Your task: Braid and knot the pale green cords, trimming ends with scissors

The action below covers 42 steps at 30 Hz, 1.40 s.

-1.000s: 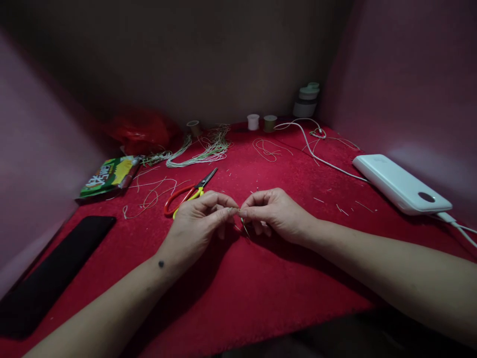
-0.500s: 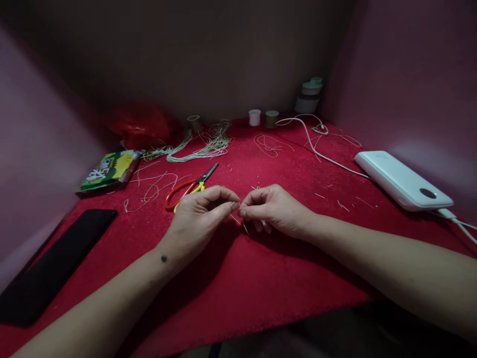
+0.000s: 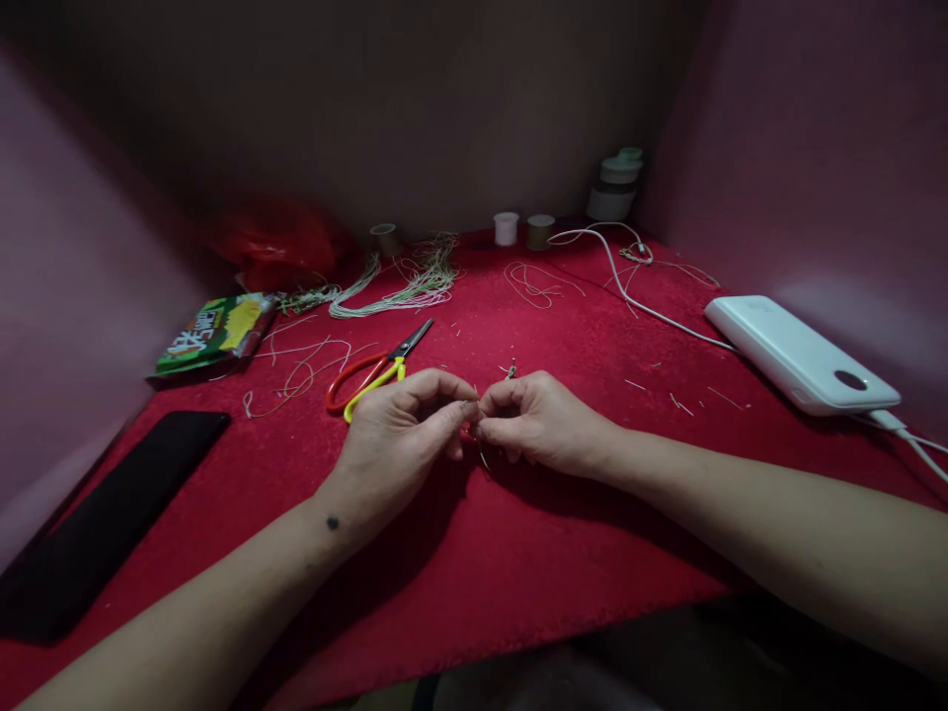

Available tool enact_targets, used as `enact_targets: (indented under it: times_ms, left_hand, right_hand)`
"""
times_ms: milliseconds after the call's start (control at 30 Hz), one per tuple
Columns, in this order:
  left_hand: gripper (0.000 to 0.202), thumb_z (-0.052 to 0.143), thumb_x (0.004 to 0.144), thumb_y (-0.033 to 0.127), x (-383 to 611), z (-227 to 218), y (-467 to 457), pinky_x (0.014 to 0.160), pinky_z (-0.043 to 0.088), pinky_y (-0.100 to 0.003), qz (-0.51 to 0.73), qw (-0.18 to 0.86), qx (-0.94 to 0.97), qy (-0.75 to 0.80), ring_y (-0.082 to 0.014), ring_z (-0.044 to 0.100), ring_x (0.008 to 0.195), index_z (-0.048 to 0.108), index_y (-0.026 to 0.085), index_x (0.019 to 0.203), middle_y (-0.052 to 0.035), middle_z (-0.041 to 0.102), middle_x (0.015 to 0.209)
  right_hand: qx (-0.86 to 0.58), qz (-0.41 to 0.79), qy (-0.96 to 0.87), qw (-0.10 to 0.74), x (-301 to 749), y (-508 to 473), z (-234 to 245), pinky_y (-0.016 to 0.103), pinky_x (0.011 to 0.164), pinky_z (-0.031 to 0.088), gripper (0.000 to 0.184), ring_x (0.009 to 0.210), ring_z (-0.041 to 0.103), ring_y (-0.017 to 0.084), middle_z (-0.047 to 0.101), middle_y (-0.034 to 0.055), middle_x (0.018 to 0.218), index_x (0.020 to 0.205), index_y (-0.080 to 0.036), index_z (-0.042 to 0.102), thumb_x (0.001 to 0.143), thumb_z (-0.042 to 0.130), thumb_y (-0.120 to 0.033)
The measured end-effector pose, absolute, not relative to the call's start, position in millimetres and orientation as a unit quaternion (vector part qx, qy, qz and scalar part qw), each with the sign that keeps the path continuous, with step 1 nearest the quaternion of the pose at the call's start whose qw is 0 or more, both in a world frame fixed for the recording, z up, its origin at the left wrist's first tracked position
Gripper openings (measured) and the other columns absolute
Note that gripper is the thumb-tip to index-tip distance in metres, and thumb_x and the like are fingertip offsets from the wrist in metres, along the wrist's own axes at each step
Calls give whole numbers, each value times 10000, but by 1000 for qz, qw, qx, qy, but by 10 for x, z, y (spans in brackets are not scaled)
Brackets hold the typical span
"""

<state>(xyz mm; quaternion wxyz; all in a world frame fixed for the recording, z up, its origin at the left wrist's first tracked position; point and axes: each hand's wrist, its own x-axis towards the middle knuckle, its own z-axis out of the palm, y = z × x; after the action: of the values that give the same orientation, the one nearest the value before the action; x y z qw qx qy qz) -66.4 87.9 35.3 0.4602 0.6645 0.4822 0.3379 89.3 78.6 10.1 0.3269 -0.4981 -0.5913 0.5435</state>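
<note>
My left hand (image 3: 400, 434) and my right hand (image 3: 537, 420) meet at the middle of the red cloth (image 3: 518, 553). Both pinch a thin piece of cord (image 3: 474, 410) between thumb and forefinger, fingertips almost touching. A short end of the cord hangs below the pinch toward the cloth. Scissors with an orange and a yellow handle (image 3: 370, 373) lie just behind my left hand, blades pointing to the back right.
Loose cord bundles (image 3: 404, 286) and small spools (image 3: 506, 228) lie at the back. A white power bank (image 3: 796, 353) with a cable sits at the right, a green snack packet (image 3: 214, 331) and a black flat object (image 3: 111, 518) at the left. Pink walls enclose the cloth.
Both hands stayed pinched together at the same spot, with small finger shifts on the cord. The view tilted slightly, so the objects sit a little higher in the picture.
</note>
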Motion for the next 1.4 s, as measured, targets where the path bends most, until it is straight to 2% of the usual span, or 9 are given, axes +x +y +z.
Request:
enact_targets:
  times_ms: [233,467,733,833,967,1067,1300,1400]
  left_hand:
    - [56,627,738,141,-668,292,879,507,405,-194,348,450,701,430,-72,501,532,665,166,706,19,575,701]
    - [41,646,737,185,-675,263,915,438,290,-193,327,515,655,446,-71,386,460,678,198,715,57,474,498]
    - [53,711,670,183,-625,267,937,397,264,-180,336,574,606,436,-53,367,413,659,176,662,67,450,456]
    - [77,707,691,180,-615,254,943,385,272,-165,342,608,581,420,-39,371,394,636,183,722,74,478,497]
    - [193,736,695,202,-653,245,971,369,299,-154,339,601,579,435,-28,399,400,605,195,837,71,550,617]
    - [205,715,734,277,-719,253,1031,350,288,-153,330,618,561,442,-35,384,372,596,191,877,69,538,553]
    - [225,708,732,347,-810,249,1102,323,257,-153,213,685,541,439,-47,383,347,593,157,693,33,524,459]
    - [242,724,708,331,-791,234,1082,327,275,-154,214,702,528,427,-45,378,345,569,156,645,35,513,441]
  right_hand:
    - [-469,543,-608,340,910,786,48,166,407,313,157,407,424,42,492,-55,466,623,-124,587,704,490,-32]
    - [-416,577,-604,358,934,778,0,178,435,306,137,446,404,44,490,-52,508,659,-130,598,699,482,-69]
    - [-397,578,-621,350,947,805,5,183,437,313,104,444,407,47,485,-60,504,644,-141,571,716,510,-99]
    - [-394,593,-604,359,955,799,30,175,421,312,99,427,396,39,492,-62,506,647,-138,595,720,534,-113]
    - [-400,604,-585,366,967,800,65,172,391,309,104,398,396,37,510,-54,497,642,-132,623,729,569,-153]
    - [-417,611,-558,376,973,808,81,177,366,300,81,369,400,43,515,-54,479,656,-136,620,720,595,-179]
    - [-416,614,-550,382,990,818,55,168,357,330,85,371,432,52,536,-47,486,714,-137,621,740,606,-217]
    - [-417,611,-550,388,995,818,43,165,353,344,77,372,445,53,540,-47,497,709,-138,609,741,603,-208]
